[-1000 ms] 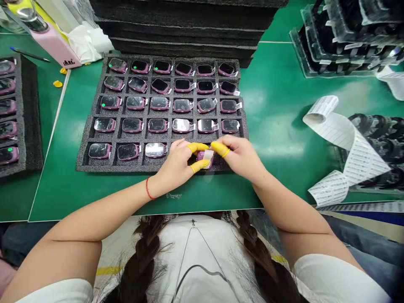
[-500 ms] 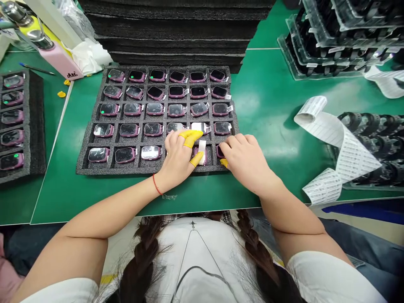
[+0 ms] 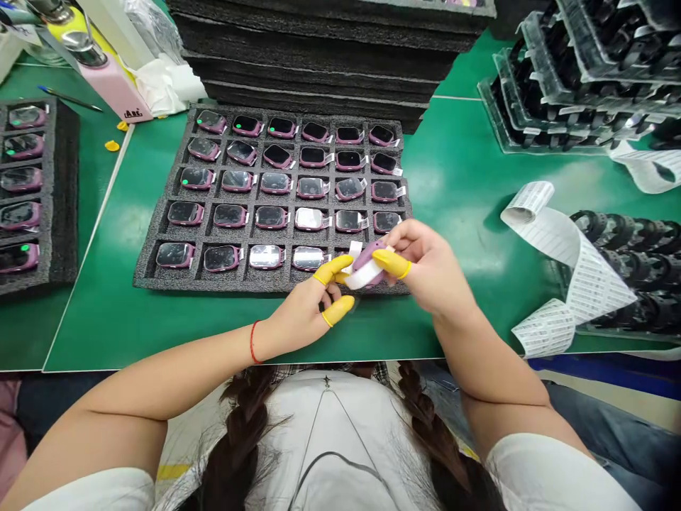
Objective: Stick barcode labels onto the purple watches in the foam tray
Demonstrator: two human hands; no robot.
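Observation:
My right hand (image 3: 423, 262), a yellow finger cot on its thumb, pinches a purple smartwatch body (image 3: 367, 257) above the front right corner of the foam tray (image 3: 223, 285). A white strip (image 3: 364, 275) hangs from the watch towards the left. Close to that strip is my left hand (image 3: 313, 301), its cot-covered thumb and finger apart; whether a fingertip touches the strip cannot be made out. Rows of purple watch bodies with dark screens (image 3: 222, 257) and small white tabs lie in the tray's compartments. Both hands partly hide the front right compartments.
Behind the tray rises a tall stack of black foam trays (image 3: 308, 64). A printed label roll (image 3: 579, 262) curls at the right, beside clear trays of black parts (image 3: 537, 106). At left stand a pink bottle (image 3: 114, 89) and another watch tray (image 3: 61, 191).
My right hand has lifted the watch out of the front right compartment and turned it. My left hand has drawn back from the tray, its fingers now apart. The view has shifted slightly.

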